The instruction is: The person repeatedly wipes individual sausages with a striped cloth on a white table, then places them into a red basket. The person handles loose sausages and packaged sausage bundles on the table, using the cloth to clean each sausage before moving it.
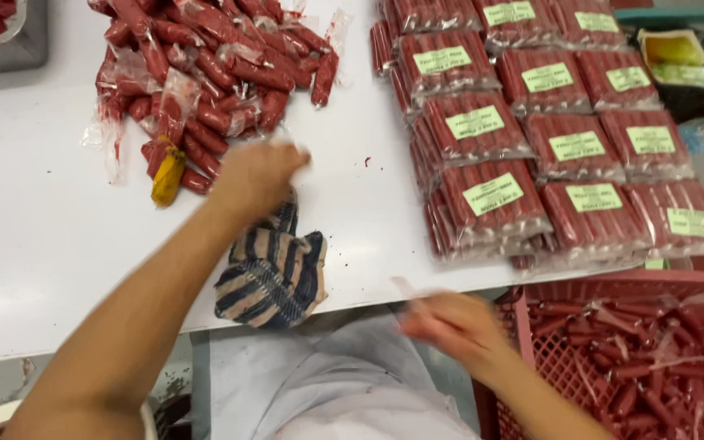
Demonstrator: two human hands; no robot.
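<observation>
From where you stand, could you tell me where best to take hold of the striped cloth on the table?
Probably by the striped cloth's near edge, which hangs a little over the table edge towards you, coming from below and in front. It lies crumpled, so its folds offer a pinch. Its far end sits under the left hand; the right hand is off the table, nearer the near edge.

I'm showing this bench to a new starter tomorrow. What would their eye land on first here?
Probably the red: flat sealed packs of sausages with pale green labels tiled across the right of the white table, and a loose pile of wrapped sausages at top left. Next, the left hand over a striped cloth, and the blurred right hand beside a pink crate of sausages.
</observation>
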